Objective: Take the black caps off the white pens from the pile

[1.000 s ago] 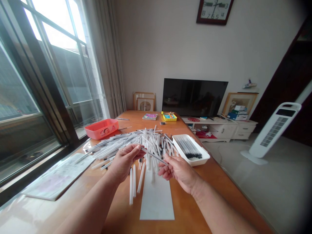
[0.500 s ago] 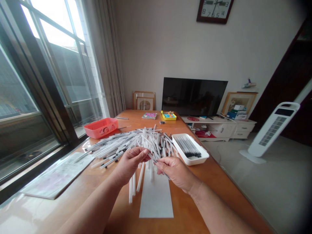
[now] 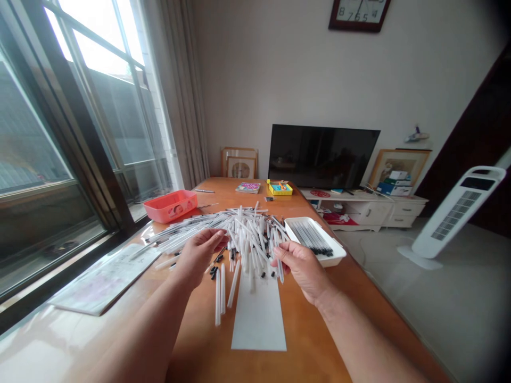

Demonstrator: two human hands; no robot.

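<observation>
In the head view, my right hand (image 3: pixel 301 266) pinches a slim translucent pen barrel (image 3: pixel 281 272), tilted downward over the near right side of a heap. My left hand (image 3: pixel 197 256) is closed in a pinch above the heap's left side; what lies between its thumb and fingers is too small to make out. The heap of white, translucent pen barrels (image 3: pixel 251 239) spreads across the table in front of both hands. Small black caps (image 3: pixel 214 272) are scattered by my left hand. A few loose barrels (image 3: pixel 222 290) lie nearer to me.
A white tray (image 3: pixel 337 259) with black-ended pens stands at the right table edge. A red plastic basket (image 3: pixel 171 207) sits back left. Under the heap's front lies a white sheet (image 3: pixel 259 324); a booklet (image 3: pixel 107 279) is at left. A yellow box (image 3: pixel 280 190) stands farther back.
My hands, which were together over a thin pen part, have moved apart, the left leftward and the right rightward. The pen barrel stays in my right hand. The view has shifted slightly.
</observation>
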